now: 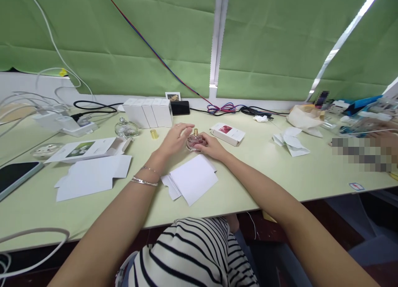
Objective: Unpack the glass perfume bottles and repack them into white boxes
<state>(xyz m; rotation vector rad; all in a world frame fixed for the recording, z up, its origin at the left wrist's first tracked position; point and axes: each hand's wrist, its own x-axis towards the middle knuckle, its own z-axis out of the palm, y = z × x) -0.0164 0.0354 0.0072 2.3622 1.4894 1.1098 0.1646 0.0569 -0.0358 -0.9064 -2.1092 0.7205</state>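
At the middle of the pale green table [248, 177], a round bottle of pink glass [193, 142] stands upright, its gold-coloured neck [195, 132] pointing up. Right hand [212, 147]: fingers curled about the bottle's right side, thumb side toward the wearer; grip closed on the glass. Left hand [177, 137]: raised just left of the bottle, fingers extended and loosely spread, tips close to the neck; contact with the bottle cannot be told. Thin silver bracelets [144, 181] on the left wrist.

Near surroundings: folded white card [195, 179] flat on the table between the forearms, on the wearer's side of the bottle. White box with a pink picture [228, 134] lying beyond the right hand, to its right. Small yellow cap [154, 134] left of the left hand, apart from it. Behind the cap, a row of white boxes [147, 113] side by side; a dark phone [180, 108] just right of them. Clear glass bottle [126, 129] at the left front of the row.

Left part: white box with a green picture [83, 149] lying on the table; flat white cut-out card [93, 178] nearer the wearer; second phone [18, 176] at the table's left edge.

Right part: crumpled white paper [291, 142] well apart from the right hand. Another person's hand [387, 134] at the far right, partly blurred; its grip cannot be told
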